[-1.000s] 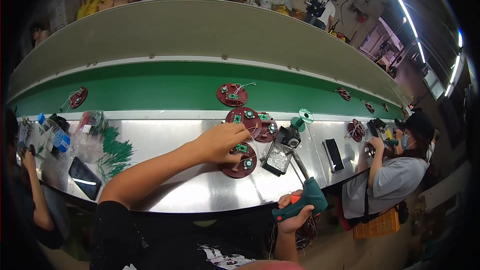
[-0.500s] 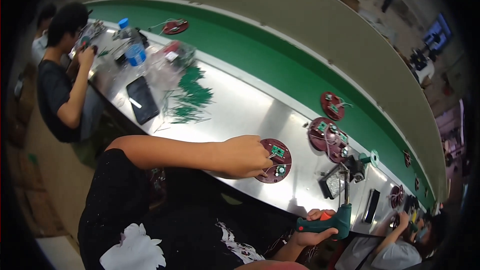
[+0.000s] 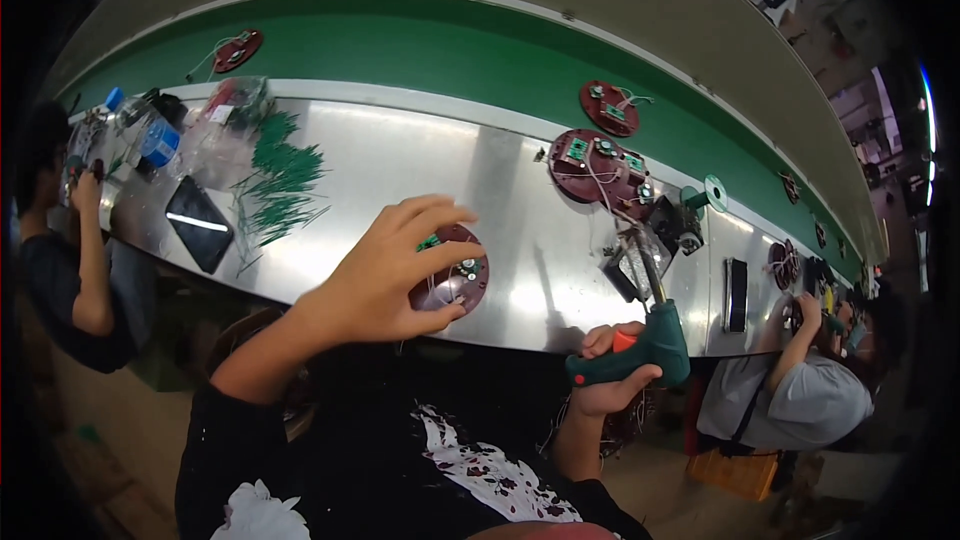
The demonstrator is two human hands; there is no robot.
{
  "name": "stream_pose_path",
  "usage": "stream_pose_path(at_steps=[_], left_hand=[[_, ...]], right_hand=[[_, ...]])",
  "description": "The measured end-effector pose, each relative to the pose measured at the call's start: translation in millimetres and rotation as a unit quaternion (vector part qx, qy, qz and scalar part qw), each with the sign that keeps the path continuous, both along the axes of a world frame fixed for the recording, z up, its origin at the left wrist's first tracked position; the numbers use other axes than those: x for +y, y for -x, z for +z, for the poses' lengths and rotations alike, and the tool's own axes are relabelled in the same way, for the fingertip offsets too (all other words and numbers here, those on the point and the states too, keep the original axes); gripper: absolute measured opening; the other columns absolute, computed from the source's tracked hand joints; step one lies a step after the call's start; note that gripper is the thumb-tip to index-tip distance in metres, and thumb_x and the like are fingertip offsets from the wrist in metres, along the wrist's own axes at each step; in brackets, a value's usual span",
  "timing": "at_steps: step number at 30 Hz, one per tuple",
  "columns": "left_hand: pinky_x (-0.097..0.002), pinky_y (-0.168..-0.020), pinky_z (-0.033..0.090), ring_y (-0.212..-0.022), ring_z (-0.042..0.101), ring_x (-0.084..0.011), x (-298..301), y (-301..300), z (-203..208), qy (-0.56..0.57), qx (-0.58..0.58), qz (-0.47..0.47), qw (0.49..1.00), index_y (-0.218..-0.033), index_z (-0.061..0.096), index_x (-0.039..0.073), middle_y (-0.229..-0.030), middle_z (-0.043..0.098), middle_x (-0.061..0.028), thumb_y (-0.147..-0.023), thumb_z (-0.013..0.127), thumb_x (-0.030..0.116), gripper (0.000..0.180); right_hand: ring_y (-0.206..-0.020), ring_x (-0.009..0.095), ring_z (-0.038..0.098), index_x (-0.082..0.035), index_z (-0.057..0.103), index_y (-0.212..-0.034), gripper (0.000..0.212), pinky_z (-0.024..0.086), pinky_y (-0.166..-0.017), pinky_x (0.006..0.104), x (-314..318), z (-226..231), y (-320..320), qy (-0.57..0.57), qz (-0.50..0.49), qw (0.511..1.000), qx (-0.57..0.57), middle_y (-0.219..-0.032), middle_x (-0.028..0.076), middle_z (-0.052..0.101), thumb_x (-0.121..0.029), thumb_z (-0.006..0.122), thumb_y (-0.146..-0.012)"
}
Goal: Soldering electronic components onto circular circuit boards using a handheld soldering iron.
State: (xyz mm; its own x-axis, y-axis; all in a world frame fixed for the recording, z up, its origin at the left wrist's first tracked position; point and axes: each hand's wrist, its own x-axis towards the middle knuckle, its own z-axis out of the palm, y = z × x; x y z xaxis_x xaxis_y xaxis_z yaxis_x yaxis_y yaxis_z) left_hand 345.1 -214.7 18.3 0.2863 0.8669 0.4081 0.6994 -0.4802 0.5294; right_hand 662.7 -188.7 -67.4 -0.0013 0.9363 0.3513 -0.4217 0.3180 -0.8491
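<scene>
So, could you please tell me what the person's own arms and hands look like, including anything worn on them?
The left hand and right hand are bare, with no gloves or watch visible. Both forearms are uncovered below short black fabric sleeves, which belong to a black shirt with a white print flecked with dark red.

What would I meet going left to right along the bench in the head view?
Bottle with blue label, dark phone, green strands, left hand over a maroon disc, right hand holding a green soldering gun, green spool, second phone.
</scene>
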Motion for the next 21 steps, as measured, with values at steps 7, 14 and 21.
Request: stream_pose_path(at_steps=[7,14,21], left_hand=[[-0.044,-0.098,0.049,-0.125,0.057,-0.0323,3,9,-7,0.018,0.101,-0.02,0.994,-0.135,0.064,0.01,-0.139,0.057,-0.0151,-0.084,0.082,0.037,0.061],[-0.0409,-0.08,0.054,-0.096,0.067,-0.035,-25,-10,-14,0.172,0.091,0.19,0.962,-0.133,0.065,0.005,-0.112,0.061,-0.0173,-0.087,0.08,0.045,0.063],[-0.0371,-0.064,0.054,-0.07,0.067,-0.0318,-49,16,-15,0.197,-0.042,0.272,0.941,-0.103,0.076,-0.002,-0.084,0.068,-0.015,-0.09,0.079,0.03,0.035]], right_hand=[[-0.07,0.019,0.05,0.001,0.051,-0.122,0.077,0.041,-0.067,0.0287,-9,-2,-12,-0.001,-0.056,0.998,0.003,-0.077,0.008,0.053,-0.072,0.035,-0.104],[-0.07,0.019,0.051,0.003,0.051,-0.121,0.079,0.044,-0.07,0.0298,-16,-1,-6,0.058,-0.056,0.997,0.012,-0.076,0.009,0.053,-0.072,0.036,-0.103],[-0.069,0.018,0.056,0.004,0.053,-0.12,0.076,0.046,-0.067,0.0279,-7,6,18,0.041,-0.026,0.995,-0.084,-0.075,0.008,0.056,-0.069,0.038,-0.105]])
